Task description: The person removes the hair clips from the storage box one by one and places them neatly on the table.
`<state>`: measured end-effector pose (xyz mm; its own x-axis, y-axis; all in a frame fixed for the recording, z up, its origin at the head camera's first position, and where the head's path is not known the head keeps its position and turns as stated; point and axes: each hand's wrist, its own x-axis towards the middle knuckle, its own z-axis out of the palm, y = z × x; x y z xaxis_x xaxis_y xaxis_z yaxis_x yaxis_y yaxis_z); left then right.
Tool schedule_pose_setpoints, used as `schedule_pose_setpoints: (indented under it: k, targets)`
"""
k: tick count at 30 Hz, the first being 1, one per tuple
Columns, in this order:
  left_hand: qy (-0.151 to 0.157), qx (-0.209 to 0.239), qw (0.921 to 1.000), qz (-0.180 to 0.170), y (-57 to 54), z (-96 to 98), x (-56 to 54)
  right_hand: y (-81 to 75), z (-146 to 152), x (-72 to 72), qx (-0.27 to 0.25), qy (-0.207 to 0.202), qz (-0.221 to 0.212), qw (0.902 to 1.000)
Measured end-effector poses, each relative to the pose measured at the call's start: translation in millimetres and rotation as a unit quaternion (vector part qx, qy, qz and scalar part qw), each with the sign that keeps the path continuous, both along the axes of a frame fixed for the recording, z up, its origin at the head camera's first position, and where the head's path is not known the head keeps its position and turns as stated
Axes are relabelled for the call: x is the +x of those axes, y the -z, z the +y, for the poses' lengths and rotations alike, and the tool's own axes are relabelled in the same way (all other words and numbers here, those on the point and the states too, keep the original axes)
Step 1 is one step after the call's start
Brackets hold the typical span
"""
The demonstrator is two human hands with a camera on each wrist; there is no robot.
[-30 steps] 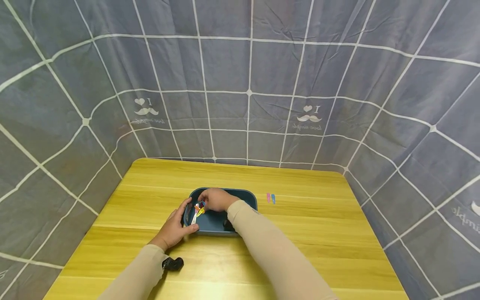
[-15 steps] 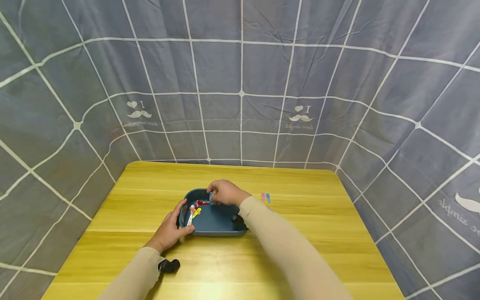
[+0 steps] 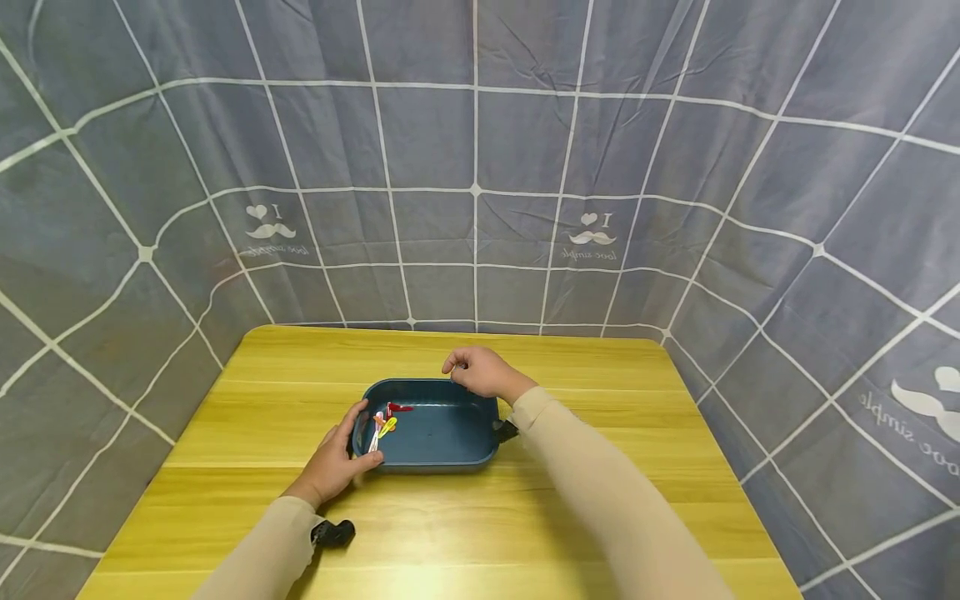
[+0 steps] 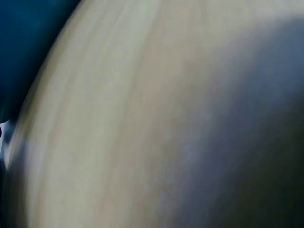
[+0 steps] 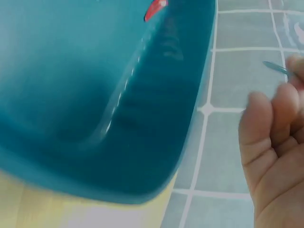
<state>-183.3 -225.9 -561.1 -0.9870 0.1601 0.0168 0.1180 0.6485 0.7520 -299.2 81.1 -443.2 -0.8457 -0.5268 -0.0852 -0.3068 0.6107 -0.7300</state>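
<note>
As you look at the left end of the deep blue rounded-rectangular tray (image 3: 442, 440) below the centre of the frame, you find a loose cluster of small, slender clips: one bright yellow (image 3: 387, 427), one whitish (image 3: 373, 442) and one glossy red (image 3: 402, 407) a little farther up. Expect them all to be very light, stiff and thin, with smooth faces that may slide under a fingertip; pinch each by its long edges, near the middle, and avoid bending it. Judging by its sheen, your tray is rigid, probably plastic, and could skid on the wooden desk (image 3: 660, 417), so the rim is your best place to brace it.

Your right hand (image 3: 482, 372) hangs at the tray's far right corner, above the centre of the desk. At the right edge of the right wrist view, you pinch a slim blue piece (image 5: 274, 66), likely another clip, thumb and finger barely parted, other fingers loosely bent; its tip pokes out free of the tray. Your left hand (image 3: 332, 468) spreads wide around the tray's left end, grasping nothing: the thumb rests at the near rim, the nearly straight fingers at the left side. From the blurred left wrist view you cannot tell how firmly it presses.
</note>
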Motion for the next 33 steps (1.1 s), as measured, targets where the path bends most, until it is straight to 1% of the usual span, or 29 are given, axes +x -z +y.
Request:
schedule_pose_setpoints:
  k: [2, 7, 13, 17, 20, 25, 30, 33]
  targets:
    - [-0.001, 0.000, 1.0000, 0.000, 0.3, -0.1, -0.2, -0.7, 7.6, 0.3, 0.007, 0.013, 0.003, 0.9999]
    - [-0.002, -0.001, 1.0000, 0.002, 1.1, 0.2, -0.8, 0.4, 26.4, -1.1, 0.002, 0.038, 0.003, 0.9993]
    - [-0.001, -0.005, 1.0000, 0.006, 2.3, 0.0, -1.1, 0.0, 47.0, -1.6, -0.027, 0.065, -0.019, 0.9974]
    - [0.001, -0.006, 0.9999, 0.009, 3.3, -1.2, -1.8, 0.7, 60.1, -2.3, -0.021, 0.082, -0.014, 0.9963]
    - [0.001, -0.006, 0.9999, 0.010, 3.1, -1.8, -2.0, 1.9, 70.3, -3.7, -0.017, 0.082, -0.012, 0.9964]
    - [0.001, -0.008, 1.0000, 0.005, 0.9, -1.9, -1.2, 5.5, 88.0, -6.6, -0.032, 0.092, -0.028, 0.9949]
    - [0.003, -0.007, 0.9999, 0.009, -1.9, -1.0, -0.2, 14.0, 108.5, -11.3, -0.057, 0.128, -0.051, 0.9888]
    - [0.003, -0.008, 0.9999, 0.011, -1.7, -0.8, -0.8, 20.1, 122.1, -13.0, -0.072, 0.149, -0.060, 0.9844]
